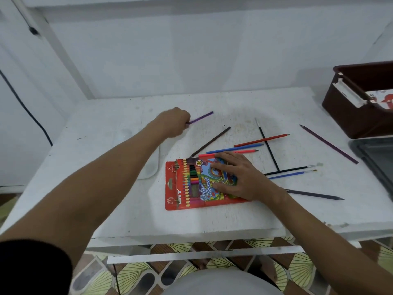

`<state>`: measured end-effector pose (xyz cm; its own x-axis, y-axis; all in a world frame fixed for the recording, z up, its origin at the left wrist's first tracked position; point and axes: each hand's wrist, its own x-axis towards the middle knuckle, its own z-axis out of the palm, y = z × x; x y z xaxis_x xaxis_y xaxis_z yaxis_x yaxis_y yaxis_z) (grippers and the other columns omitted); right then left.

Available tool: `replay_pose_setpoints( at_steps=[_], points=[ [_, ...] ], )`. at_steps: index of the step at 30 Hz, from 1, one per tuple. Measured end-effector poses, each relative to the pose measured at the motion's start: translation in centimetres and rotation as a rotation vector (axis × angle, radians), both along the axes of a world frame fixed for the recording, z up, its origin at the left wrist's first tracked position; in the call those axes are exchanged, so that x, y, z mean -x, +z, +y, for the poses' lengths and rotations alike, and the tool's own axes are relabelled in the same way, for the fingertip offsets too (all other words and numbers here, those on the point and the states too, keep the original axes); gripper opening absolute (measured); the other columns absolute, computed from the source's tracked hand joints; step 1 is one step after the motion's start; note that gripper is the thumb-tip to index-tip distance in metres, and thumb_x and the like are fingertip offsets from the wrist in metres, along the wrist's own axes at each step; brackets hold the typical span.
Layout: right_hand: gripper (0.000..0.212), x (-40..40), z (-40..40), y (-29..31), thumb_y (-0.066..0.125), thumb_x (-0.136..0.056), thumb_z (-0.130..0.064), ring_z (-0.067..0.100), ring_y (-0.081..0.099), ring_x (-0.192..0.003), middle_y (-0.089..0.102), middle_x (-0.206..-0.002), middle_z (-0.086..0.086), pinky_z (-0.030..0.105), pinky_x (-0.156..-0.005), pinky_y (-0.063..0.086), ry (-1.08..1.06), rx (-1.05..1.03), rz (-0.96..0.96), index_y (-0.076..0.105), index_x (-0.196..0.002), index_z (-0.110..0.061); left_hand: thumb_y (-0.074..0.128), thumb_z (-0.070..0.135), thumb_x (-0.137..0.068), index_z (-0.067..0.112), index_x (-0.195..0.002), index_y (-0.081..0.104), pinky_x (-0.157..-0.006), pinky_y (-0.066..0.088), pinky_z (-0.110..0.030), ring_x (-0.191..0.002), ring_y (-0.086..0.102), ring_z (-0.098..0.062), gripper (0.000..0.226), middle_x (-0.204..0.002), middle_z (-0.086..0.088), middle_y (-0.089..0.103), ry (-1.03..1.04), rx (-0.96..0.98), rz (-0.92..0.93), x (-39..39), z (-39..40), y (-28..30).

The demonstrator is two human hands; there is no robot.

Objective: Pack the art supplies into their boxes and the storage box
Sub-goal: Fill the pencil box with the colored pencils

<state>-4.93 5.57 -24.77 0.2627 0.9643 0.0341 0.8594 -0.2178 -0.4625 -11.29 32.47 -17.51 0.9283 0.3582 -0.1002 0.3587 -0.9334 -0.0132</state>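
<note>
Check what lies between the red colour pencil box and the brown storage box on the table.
Head view: loose pencils, including a red pencil, a blue one, a black stick and a long purple pencil.

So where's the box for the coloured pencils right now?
The pencil box lies flat near the table's front edge, centre of the head view, under the right hand, with loose pencils just beyond it.

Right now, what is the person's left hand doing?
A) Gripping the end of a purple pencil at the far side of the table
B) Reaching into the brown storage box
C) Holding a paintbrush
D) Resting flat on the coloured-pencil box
A: the left hand is curled round one end of the purple pencil, far out on the table, while the right hand lies flat on the red pencil box.
</note>
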Motion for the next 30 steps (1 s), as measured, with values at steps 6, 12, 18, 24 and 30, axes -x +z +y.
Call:
replay_pose_setpoints(
  at_steps=[6,12,18,24,30],
  points=[
    [0.076,-0.1,0.2,-0.1,0.036,-0.075,-0.080,0.012,0.018,-0.141,0.029,-0.151,-0.008,0.035,-0.114,0.017,-0.005,0.007,-0.005,0.044,-0.137,-0.037,0.060,0.031,-0.090,0.010,-0.102,0.071,-0.076,0.054,-0.030,-0.086,0.063,-0.018,0.026,-0.101,-0.005,0.070,0.070,0.375,-0.013,-1.6,-4.3,-2.2],
    [0.067,0.0,0.2,-0.2,0.049,-0.080,-0.069,0.013,0.017,-0.142,0.030,-0.152,-0.007,0.037,-0.115,0.017,-0.012,0.006,-0.004,0.043,-0.138,-0.036,0.066,0.047,-0.084,0.008,-0.098,0.070,-0.070,0.052,-0.028,-0.082,0.063,-0.016,0.041,-0.094,-0.002,0.069,0.107,0.412,0.019,-1.2,-4.8,-2.5],
    [0.065,-0.1,0.1,-0.1,0.052,-0.081,-0.066,0.012,0.016,-0.142,0.028,-0.152,-0.008,0.033,-0.113,0.013,-0.010,0.013,-0.010,0.043,-0.138,-0.036,0.069,0.024,-0.085,0.012,-0.102,0.066,-0.072,0.046,-0.025,-0.088,0.058,-0.017,0.021,-0.107,-0.005,0.066,0.104,0.402,-0.001,-0.8,-5.2,-2.0],
    [0.067,-0.2,0.2,-0.3,0.049,-0.080,-0.070,0.011,0.017,-0.142,0.028,-0.152,-0.008,0.032,-0.113,0.013,-0.008,0.010,-0.016,0.043,-0.138,-0.037,0.060,0.017,-0.090,0.007,-0.115,0.066,-0.077,0.050,-0.028,-0.093,0.061,-0.021,0.028,-0.111,-0.008,0.067,0.136,0.384,0.054,0.6,-4.8,-1.5],
    [0.076,-0.3,0.1,-0.6,0.038,-0.075,-0.080,0.011,0.019,-0.141,0.030,-0.151,-0.009,0.031,-0.113,0.015,0.004,-0.018,-0.005,0.044,-0.137,-0.037,0.056,0.017,-0.094,0.009,-0.111,0.067,-0.073,0.043,-0.029,-0.087,0.059,-0.020,0.022,-0.101,-0.007,0.067,0.246,0.432,-0.102,5.2,-4.1,0.9]
  ],
)
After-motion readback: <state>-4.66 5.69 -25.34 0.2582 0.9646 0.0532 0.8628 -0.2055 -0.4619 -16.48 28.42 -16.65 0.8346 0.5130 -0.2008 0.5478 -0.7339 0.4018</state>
